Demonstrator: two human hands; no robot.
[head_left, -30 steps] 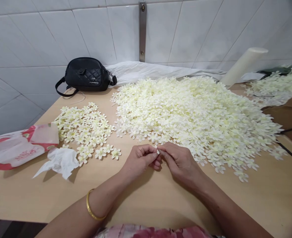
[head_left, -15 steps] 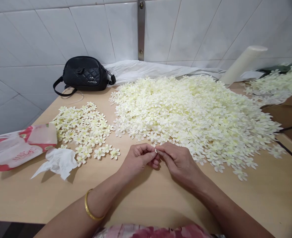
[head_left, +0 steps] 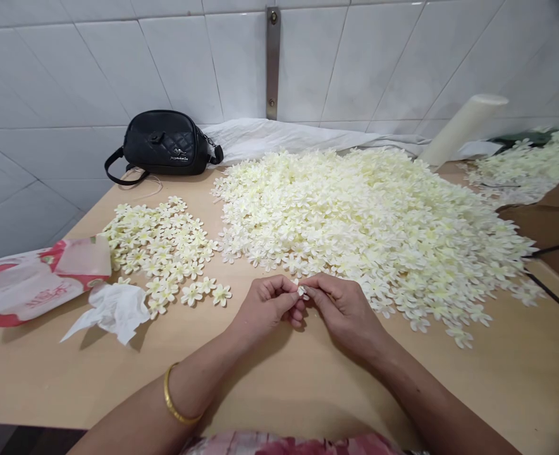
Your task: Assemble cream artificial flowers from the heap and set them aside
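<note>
Between my fingertips is a small white artificial flower (head_left: 302,291), mostly hidden by the fingers. My left hand (head_left: 270,303) pinches it from the left, with thumb and forefinger together. From the right, my right hand (head_left: 339,306) grips the same flower between thumb and forefinger. Just beyond both hands spreads a large heap of pale cream artificial flowers (head_left: 355,215). Left of it lies a smaller, flatter group of such flowers (head_left: 160,246), a few of them close to my left hand.
A crumpled white tissue (head_left: 111,313) and a red-and-white tissue pack (head_left: 42,284) lie at the left. A black bag (head_left: 165,144) stands near the tiled wall. At the back right a white roll (head_left: 464,129) leans. Something brown (head_left: 549,221) is at the right edge.
The fingertips have shifted slightly, and more of the white flower shows between them. Both hands stay in nearly the same place. The whole view has tilted a little.
</note>
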